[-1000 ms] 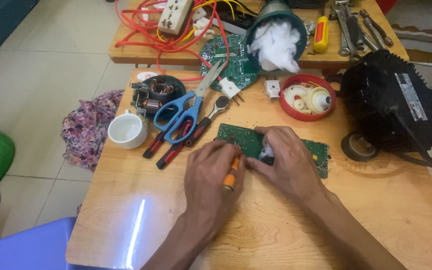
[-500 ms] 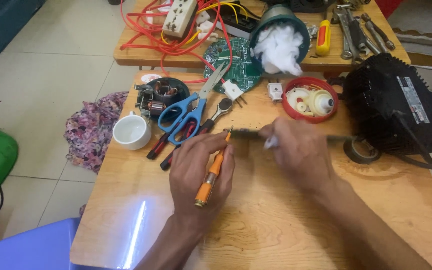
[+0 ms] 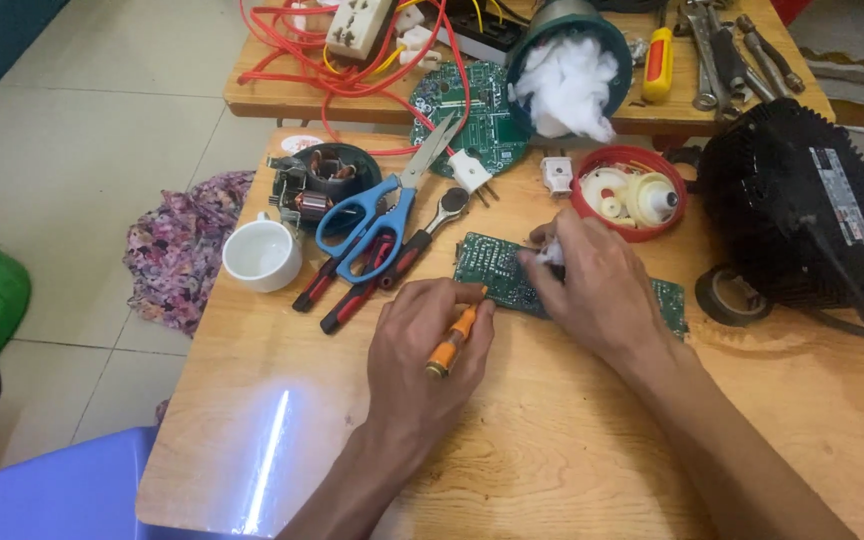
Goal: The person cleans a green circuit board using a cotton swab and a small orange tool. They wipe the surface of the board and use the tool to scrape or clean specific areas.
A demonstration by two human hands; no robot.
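Head view: two bare hands at a green circuit board [image 3: 497, 268] on a wooden table [image 3: 552, 460].

Left hand [image 3: 427, 350] closed around an orange-handled screwdriver [image 3: 452, 342], handle end toward the wrist, tip hidden near the board's near edge. Right hand [image 3: 592, 285] lies over the board's middle, fingers pinched on a small white wad [image 3: 550, 256]; board flat on the table under it, both ends showing either side of the hand. Just beyond the left hand's knuckles: red-and-black-handled tools [image 3: 352, 290], blue-handled scissors [image 3: 372, 210] across them. Farther off on that side, a white cup [image 3: 262, 255]. Beyond the right hand, a red lid [image 3: 632, 195] holding white plastic gears. Outward of the right hand, a roll of dark tape [image 3: 727, 293] beside a black motor housing [image 3: 802, 205].
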